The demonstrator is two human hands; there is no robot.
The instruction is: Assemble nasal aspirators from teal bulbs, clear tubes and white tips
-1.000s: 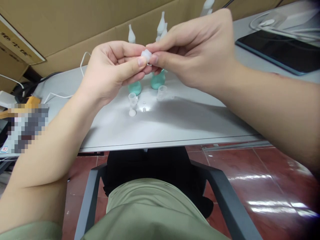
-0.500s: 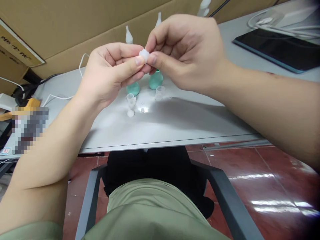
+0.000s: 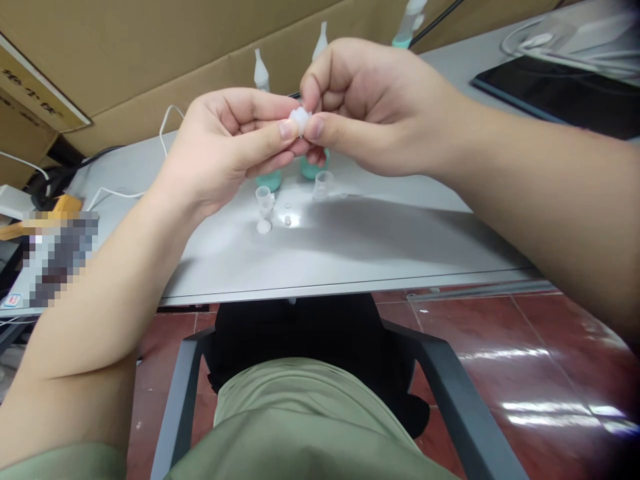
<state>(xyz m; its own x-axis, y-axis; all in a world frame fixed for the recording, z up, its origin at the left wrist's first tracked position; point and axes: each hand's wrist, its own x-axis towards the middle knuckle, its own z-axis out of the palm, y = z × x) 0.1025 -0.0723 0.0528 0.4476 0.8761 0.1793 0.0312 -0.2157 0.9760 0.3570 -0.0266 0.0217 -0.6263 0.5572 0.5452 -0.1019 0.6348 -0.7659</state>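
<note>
Between my two hands is a small white translucent plastic piece, held up above the desk. My left hand pinches it from the left with thumb and fingers. My right hand closes on its right side, thumb against it. Behind the fingers stand a green-based bottle with a white pointed tip and a second one like it, its white tip showing; my hands hide their middles. Below lie a clear small cup, another clear cup, a white disc and tiny clear bits.
A third bottle stands at the back by a black cable. On the right lies a dark tablet-like device with white cables behind it. Cardboard walls the back of the grey desk. A yellow object sits at far left.
Both hands and the white piece have shifted slightly right and down in view. The right wrist has turned a little. More of the third bottle shows.
</note>
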